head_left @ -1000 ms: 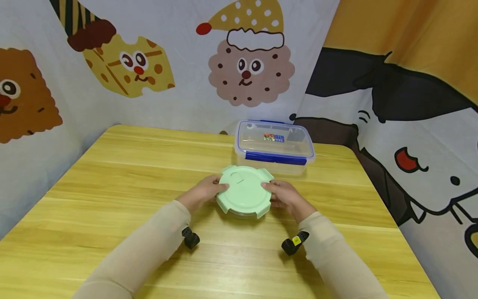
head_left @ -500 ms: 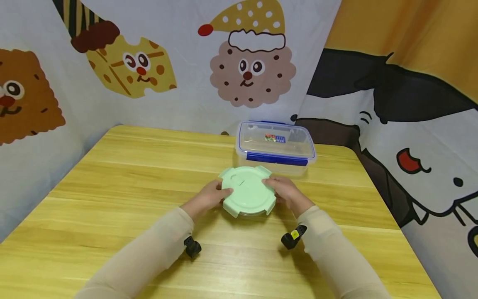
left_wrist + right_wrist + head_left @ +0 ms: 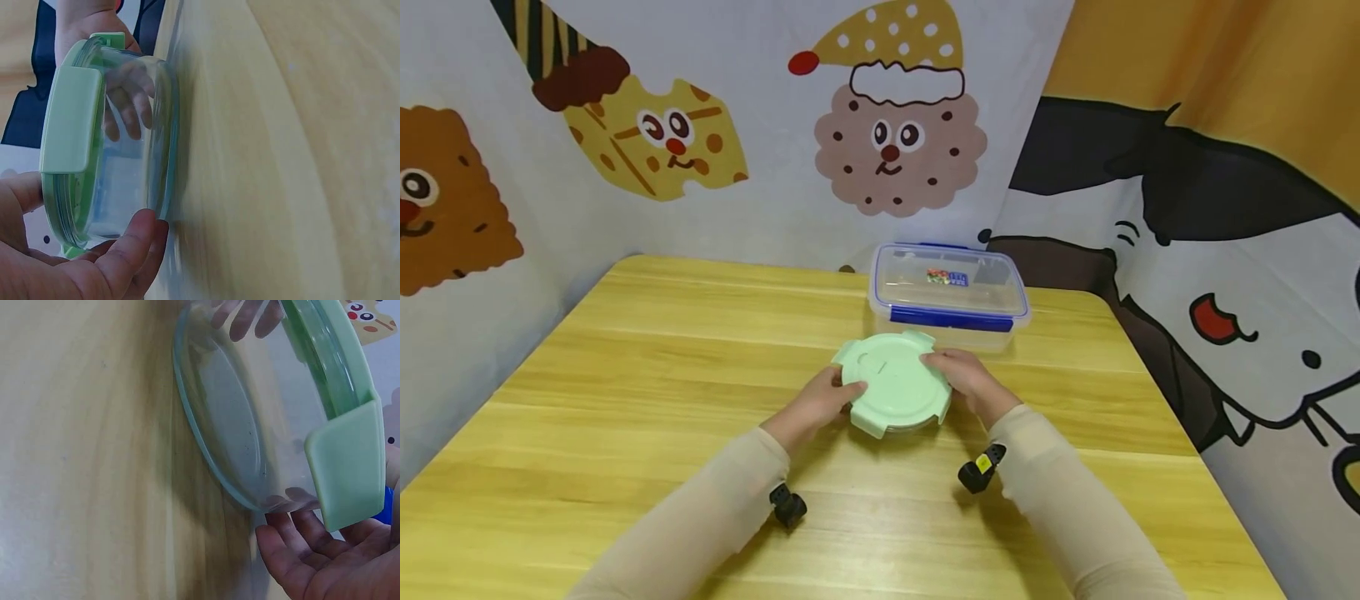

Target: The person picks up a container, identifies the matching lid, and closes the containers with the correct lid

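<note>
A round glass food container (image 3: 281, 394) with a mint-green lid (image 3: 898, 383) is between my two hands over the wooden table. My left hand (image 3: 820, 402) grips its left side, thumb on the lid's edge and fingers around the glass in the left wrist view. On the opposite side my right hand (image 3: 972, 383) holds it, thumb on top of the lid and fingers along the glass. A side flap (image 3: 72, 119) of the lid lies down against the container's side. Through the clear wall no food shows. Its base sits close over the table.
Behind the container stands a clear rectangular plastic box (image 3: 951, 279) with a lid edged in blue and a blue front clasp. The wooden table (image 3: 647, 375) meets a cartoon-printed cloth (image 3: 760, 225) at the back and right.
The container has turned slightly counterclockwise as seen from above. My left hand has shifted a little toward me, and my right hand slightly away and left. The clear box stays put.
</note>
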